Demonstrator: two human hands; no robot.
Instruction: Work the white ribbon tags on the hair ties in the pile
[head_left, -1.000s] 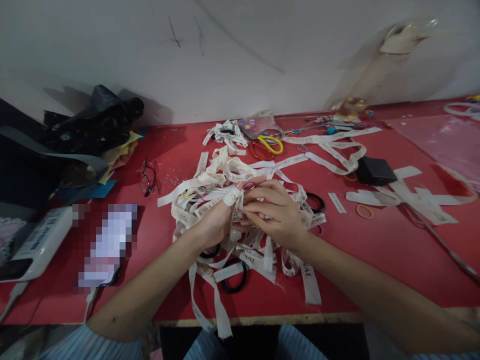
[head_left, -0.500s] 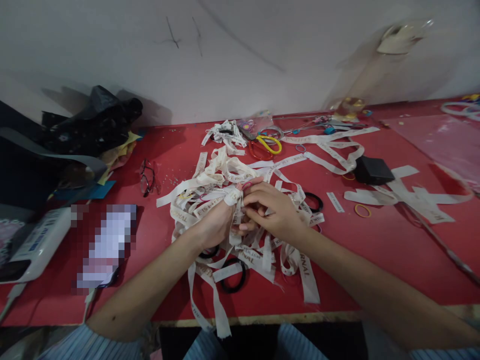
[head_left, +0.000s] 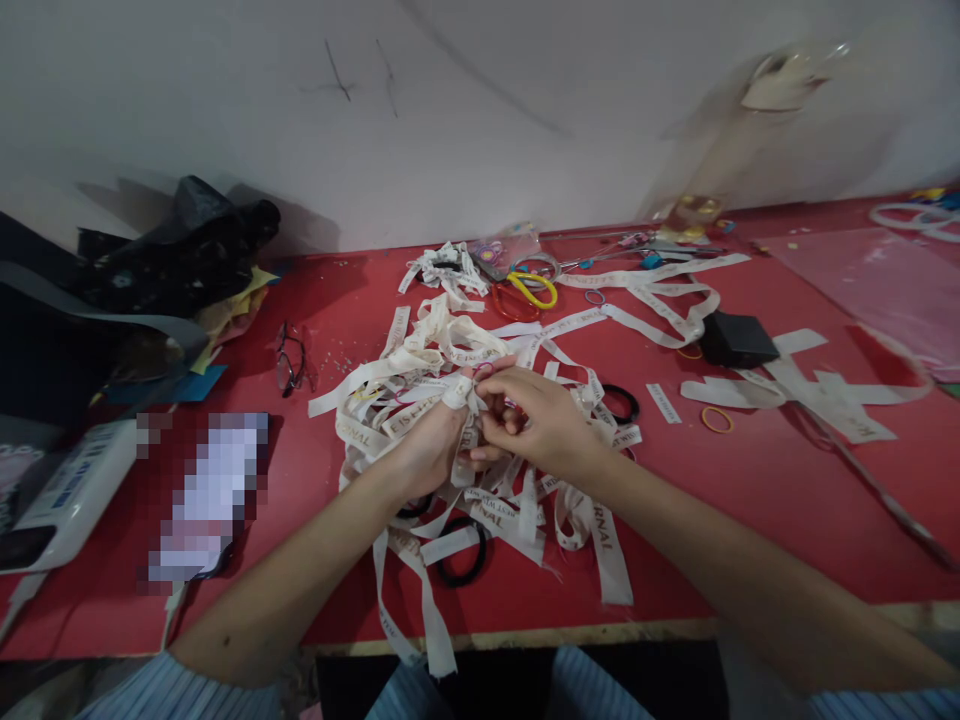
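Observation:
Both hands meet over a tangled pile of printed white ribbons (head_left: pixel 420 370) on the red table. My left hand (head_left: pixel 433 450) is closed on a white ribbon (head_left: pixel 457 392), which wraps over its fingers and hangs down in front of them. Pressed close beside it, my right hand (head_left: pixel 544 420) has its fingers bent together at the ribbon; its fingertips are partly hidden, and so is what they pinch. A thin pink-purple band (head_left: pixel 484 369) shows at the left fingertips. Black hair ties (head_left: pixel 463 575) lie among the ribbons.
Scissors (head_left: pixel 534 290) with yellow and red handles lie behind the pile. A black block (head_left: pixel 739 340) and a yellow elastic band (head_left: pixel 717 419) are to the right. On the left are glasses (head_left: pixel 289 358), a phone (head_left: pixel 210 495) on a cable and a black bag (head_left: pixel 187 240).
The whole view has shifted slightly. My right fingers have moved a little at the ribbon, while my left hand keeps its hold.

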